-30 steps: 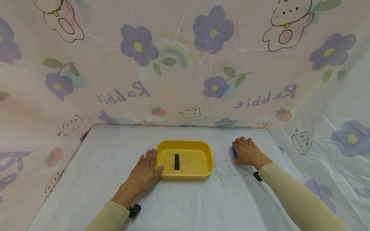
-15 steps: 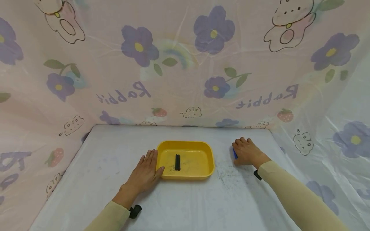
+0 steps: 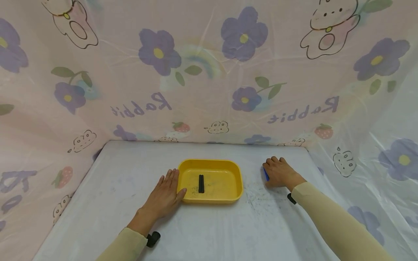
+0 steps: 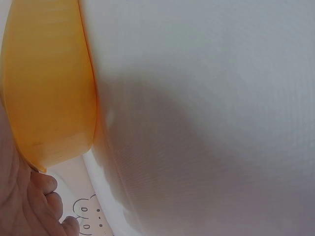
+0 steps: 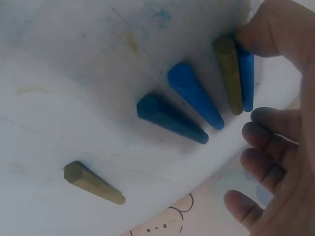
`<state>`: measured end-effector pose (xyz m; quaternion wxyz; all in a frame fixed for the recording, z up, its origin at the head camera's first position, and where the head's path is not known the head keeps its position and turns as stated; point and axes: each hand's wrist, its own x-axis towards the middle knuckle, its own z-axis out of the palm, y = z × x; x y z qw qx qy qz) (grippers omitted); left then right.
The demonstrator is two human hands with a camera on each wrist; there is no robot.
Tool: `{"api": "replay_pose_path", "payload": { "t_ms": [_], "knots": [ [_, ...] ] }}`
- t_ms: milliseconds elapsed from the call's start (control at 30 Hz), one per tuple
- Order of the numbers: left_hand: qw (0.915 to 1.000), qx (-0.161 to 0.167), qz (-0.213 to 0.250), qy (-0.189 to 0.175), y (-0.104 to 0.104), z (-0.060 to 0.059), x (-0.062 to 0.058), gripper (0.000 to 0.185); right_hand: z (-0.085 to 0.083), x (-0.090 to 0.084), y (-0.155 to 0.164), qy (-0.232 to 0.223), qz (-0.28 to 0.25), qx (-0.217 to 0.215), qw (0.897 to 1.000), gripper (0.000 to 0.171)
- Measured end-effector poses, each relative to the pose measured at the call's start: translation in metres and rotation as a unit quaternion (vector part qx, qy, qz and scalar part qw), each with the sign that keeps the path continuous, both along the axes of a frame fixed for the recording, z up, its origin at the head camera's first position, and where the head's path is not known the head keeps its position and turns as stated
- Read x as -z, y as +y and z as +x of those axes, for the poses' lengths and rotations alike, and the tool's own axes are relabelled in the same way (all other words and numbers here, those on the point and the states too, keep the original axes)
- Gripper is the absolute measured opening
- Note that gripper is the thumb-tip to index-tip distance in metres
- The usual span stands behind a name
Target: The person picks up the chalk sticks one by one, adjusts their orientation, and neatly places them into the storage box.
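Observation:
My left hand [image 3: 163, 195] lies with straight fingers along the left end of a yellow tray [image 3: 240, 181], its thumb at the front rim. Inside the tray, two black crayons [image 3: 201, 184] lie side by side. To the tray's right, my right hand [image 3: 281, 173] holds a blue crayon [image 5: 247, 78] between thumb and fingertips. Close beside that crayon is an olive-yellow crayon [image 5: 228, 73]. The right wrist view also shows a bright blue crayon [image 5: 194, 94], a dark blue crayon [image 5: 170, 118] and another olive-yellow crayon [image 5: 93, 182] on the table; the hand hides these in the head view.
Dark smudges mark the white table covering [image 3: 228, 232], mostly right of the tray. A curtain [image 3: 202, 83] printed with flowers and rabbits hangs behind the table's far edge and along both sides.
Both hands keep their places, and the tray with its black crayons stays put. The blue crayon at my right hand has tilted slightly and shows as a thinner strip.

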<state>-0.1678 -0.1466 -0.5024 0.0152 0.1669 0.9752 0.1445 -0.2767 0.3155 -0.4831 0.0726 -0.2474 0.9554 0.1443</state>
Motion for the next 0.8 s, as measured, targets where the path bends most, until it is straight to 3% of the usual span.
{"api": "replay_pose_path", "payload": {
  "t_ms": [533,800],
  "knots": [
    [0.9996,0.001,0.009,0.026,0.0002,0.0022,0.0027,0.079,-0.0044,-0.0014,-0.0024,-0.012,0.010,0.008,1.000,0.071],
    [0.9996,-0.002,0.007,0.029,0.0005,0.0012,0.0052,0.080,-0.0059,0.0032,-0.0077,0.063,0.005,0.005,0.998,0.073]
  ]
}}
